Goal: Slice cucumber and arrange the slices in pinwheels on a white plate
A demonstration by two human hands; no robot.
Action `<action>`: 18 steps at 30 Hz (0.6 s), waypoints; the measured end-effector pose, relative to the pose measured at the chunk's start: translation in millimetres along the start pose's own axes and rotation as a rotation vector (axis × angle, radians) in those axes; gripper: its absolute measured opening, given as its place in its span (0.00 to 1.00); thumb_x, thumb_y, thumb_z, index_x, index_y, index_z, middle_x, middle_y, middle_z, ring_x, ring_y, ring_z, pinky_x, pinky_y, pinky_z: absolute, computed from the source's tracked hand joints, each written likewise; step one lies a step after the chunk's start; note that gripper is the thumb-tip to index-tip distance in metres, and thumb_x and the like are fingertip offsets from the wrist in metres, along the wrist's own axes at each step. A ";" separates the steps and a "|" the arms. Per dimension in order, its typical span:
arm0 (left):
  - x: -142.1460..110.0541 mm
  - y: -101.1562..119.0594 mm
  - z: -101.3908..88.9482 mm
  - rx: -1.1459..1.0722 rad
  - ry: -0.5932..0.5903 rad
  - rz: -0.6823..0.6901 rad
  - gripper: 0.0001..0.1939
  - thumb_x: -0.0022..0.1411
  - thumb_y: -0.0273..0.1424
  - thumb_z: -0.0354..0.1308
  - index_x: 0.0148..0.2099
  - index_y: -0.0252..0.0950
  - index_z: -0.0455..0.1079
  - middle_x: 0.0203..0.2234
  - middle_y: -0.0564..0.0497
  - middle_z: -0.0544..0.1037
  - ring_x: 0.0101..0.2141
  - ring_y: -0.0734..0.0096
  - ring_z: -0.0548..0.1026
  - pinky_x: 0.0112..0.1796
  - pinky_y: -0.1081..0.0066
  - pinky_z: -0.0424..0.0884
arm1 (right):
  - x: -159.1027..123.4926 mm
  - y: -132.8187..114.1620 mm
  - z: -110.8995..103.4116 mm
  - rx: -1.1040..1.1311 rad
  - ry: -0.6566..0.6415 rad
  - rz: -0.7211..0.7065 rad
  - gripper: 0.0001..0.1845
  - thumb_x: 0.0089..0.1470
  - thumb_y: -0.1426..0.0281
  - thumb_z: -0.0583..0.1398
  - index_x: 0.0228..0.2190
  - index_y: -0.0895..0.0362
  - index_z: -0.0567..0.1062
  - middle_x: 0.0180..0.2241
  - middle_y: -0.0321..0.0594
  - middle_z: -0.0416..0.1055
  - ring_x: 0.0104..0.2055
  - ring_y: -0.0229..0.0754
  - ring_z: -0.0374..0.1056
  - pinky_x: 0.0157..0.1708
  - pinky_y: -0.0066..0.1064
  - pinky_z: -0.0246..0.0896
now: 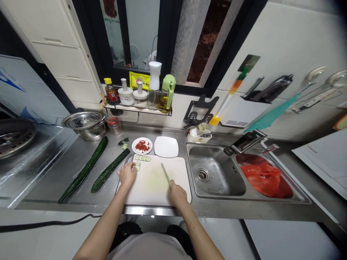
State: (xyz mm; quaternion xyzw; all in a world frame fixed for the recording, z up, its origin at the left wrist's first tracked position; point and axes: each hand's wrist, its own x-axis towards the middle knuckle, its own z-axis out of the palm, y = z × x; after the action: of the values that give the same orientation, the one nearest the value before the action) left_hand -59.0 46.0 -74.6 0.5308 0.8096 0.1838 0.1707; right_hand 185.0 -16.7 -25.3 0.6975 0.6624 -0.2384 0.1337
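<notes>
My right hand (177, 194) grips a kitchen knife (166, 174), its blade pointing away over the white cutting board (159, 196). At the board's left side my left hand (127, 174) has its fingers curled together at a cucumber slice (137, 166); the fingertips partly cover what they hold. Just beyond lies a row of overlapping cucumber slices (142, 158). Two whole-looking cucumbers rest left of the board: a shorter cucumber (110, 170) near my left hand and a longer cucumber (83, 169) farther out. Behind the board stand a plate of chopped red pieces (142, 146) and a white square plate (166, 146).
Cucumber end pieces (124, 143) lie behind the shorter cucumber. A steel pot (88, 126) stands at the back left, under a rack (138, 108) of seasoning bottles. To the right is a sink (217, 173) with a black faucet (244, 142); a red bag (261, 177) fills its second basin.
</notes>
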 end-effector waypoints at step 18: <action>16.3 49.5 23.0 0.083 -0.066 0.229 0.20 0.63 0.35 0.49 0.56 0.44 0.69 0.47 0.42 0.73 0.50 0.51 0.66 0.48 0.55 0.56 | -0.5 -1.3 0.0 -0.018 0.000 -0.006 0.17 0.59 0.75 0.47 0.49 0.59 0.65 0.40 0.54 0.75 0.44 0.50 0.72 0.38 0.35 0.60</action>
State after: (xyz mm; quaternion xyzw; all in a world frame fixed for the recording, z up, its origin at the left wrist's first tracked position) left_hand -14.9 82.0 -72.4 0.6322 0.7444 0.1509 0.1527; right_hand 183.7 -17.1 -24.9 0.6943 0.6667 -0.2327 0.1391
